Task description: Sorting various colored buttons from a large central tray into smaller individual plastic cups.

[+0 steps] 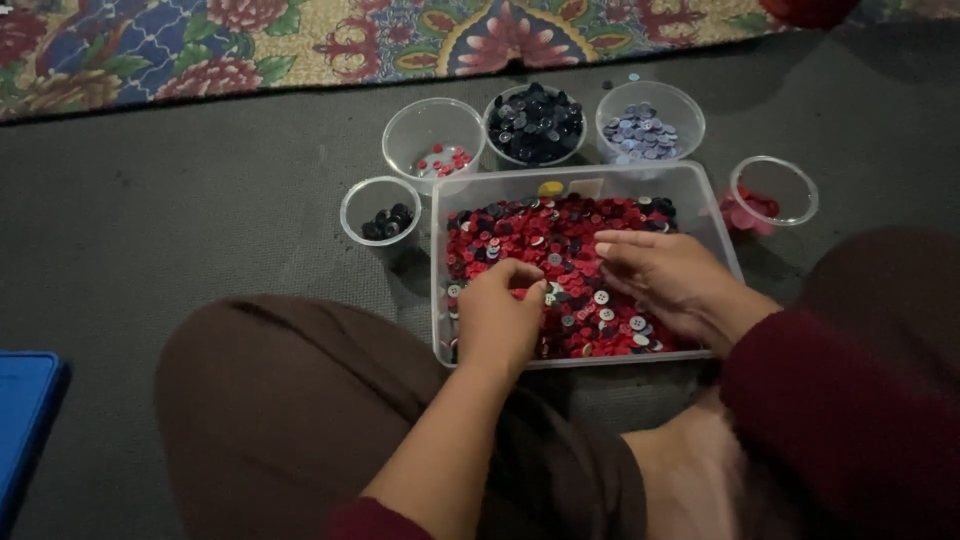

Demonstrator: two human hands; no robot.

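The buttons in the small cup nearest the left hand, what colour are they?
Black or very dark, seen in the head view: the buttons lie in the clear cup.

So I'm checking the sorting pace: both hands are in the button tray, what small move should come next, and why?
Probably lift the left hand, pinched in the mostly red buttons, toward a matching cup. Its fingertips look closed on something; which button is unclear.

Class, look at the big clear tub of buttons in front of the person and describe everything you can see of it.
The tub is a rectangular, clear plastic-looking container with rounded corners, sitting flat on the dark grey floor. It holds a thick layer of mostly red buttons, with some dark and white ones mixed in. Both hands, left hand and right hand, rest in the buttons. Small round cups stand around it.
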